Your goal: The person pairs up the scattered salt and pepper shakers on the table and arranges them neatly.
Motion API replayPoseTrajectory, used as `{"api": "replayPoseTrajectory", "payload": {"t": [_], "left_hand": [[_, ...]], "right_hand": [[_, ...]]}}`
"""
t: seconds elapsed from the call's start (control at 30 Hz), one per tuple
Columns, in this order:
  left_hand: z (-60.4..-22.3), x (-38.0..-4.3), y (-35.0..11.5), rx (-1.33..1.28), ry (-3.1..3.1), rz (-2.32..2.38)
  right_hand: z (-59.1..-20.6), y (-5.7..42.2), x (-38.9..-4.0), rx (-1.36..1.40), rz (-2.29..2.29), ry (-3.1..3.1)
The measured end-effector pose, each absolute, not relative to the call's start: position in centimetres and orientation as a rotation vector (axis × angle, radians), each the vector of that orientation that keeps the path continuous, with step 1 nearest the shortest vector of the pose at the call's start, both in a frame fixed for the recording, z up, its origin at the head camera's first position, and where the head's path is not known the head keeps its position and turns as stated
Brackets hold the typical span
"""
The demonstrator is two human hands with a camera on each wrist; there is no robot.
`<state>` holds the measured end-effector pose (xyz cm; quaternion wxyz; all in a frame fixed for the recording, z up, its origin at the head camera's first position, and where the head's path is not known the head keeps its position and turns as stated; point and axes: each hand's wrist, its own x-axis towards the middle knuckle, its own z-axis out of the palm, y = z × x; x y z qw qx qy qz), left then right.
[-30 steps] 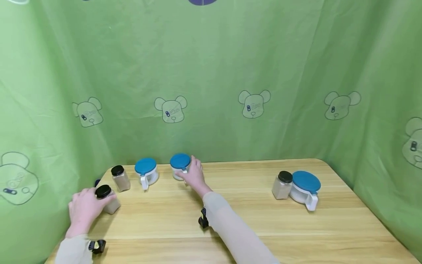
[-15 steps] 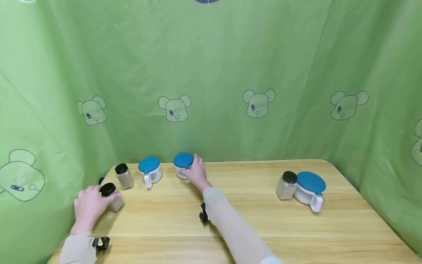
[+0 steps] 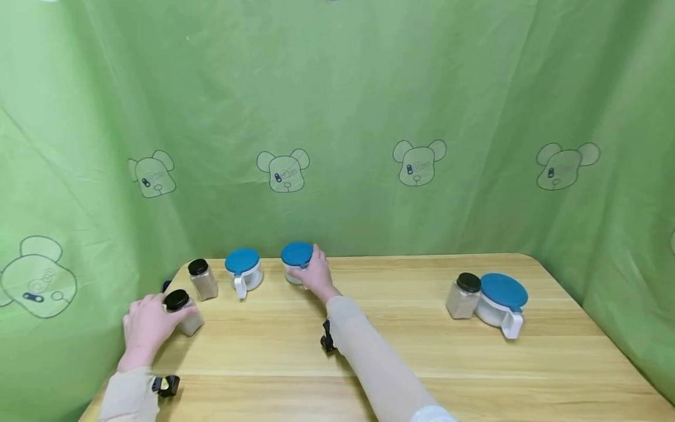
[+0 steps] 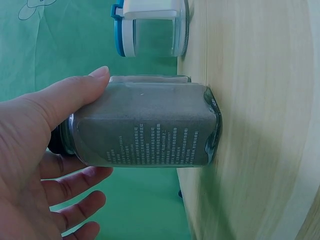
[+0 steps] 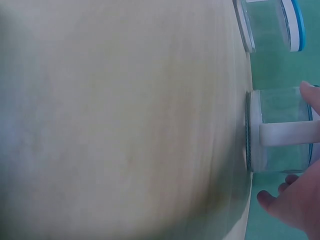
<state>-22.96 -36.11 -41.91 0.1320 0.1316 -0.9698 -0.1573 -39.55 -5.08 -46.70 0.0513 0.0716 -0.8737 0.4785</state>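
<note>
At the table's left edge my left hand (image 3: 147, 325) holds a square glass spice jar (image 4: 145, 127) by its upper part, thumb on one side and fingers on the other. The jar has a black lid, greyish-tan powder and printed text; its base is right at the tabletop. Farther back, my right hand (image 3: 317, 275) grips a round clear seasoning pot (image 5: 282, 107) with a blue lid and white handle, thumb and fingers on opposite sides. A similar blue-lidded pot (image 3: 242, 261) and another black-lidded spice jar (image 3: 204, 284) stand between the two hands, toward the back.
On the right of the wooden table (image 3: 369, 375) stand a third black-lidded spice jar (image 3: 462, 302) and a wider blue-lidded pot (image 3: 503, 290), side by side. A green curtain (image 3: 337, 117) with printed bear heads encloses the back and sides.
The head view has shifted slightly, so everything sits a little farther right. Both hands and the things they hold keep their places on the table.
</note>
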Motion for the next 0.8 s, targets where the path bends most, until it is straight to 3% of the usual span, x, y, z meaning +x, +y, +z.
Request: {"api": "replayPoseTrajectory", "payload": {"t": [0.8], "left_hand": [[-41.88, -23.22, -36.26, 0.391, -2.815, -0.446]], "right_hand": [[-47.43, -5.38, -40.13, 0.258, 1.642, -2.565]]}}
